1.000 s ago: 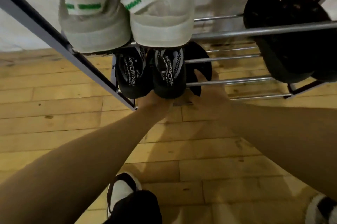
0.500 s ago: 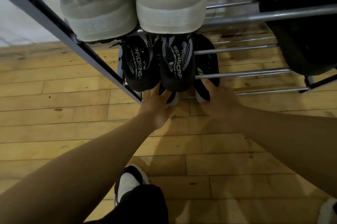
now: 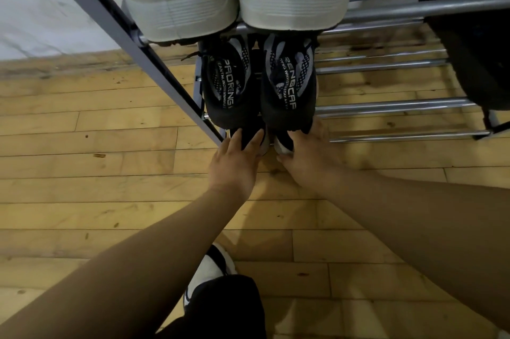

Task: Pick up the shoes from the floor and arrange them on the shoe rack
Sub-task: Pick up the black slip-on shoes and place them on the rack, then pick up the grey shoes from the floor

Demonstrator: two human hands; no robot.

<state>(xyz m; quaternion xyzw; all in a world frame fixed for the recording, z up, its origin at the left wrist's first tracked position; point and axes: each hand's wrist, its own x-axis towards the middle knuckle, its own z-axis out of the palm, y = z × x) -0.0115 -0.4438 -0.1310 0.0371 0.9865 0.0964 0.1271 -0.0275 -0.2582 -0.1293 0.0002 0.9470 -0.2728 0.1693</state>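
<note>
Black with pale soles, the lowest pair [image 3: 247, 140] sits on the bottom tier of the shoe rack [image 3: 386, 105], heels outward, directly beneath the patterned black pair [image 3: 231, 84]. We note the left hand [image 3: 234, 164] flat, fingers straight against the left heel. The right hand [image 3: 306, 156] covers the right heel; we cannot tell whether it grips or merely presses. We advise pushing both heels evenly, straight along the rails, until the soles bear on two bars and the heels align with the pair above.
</note>
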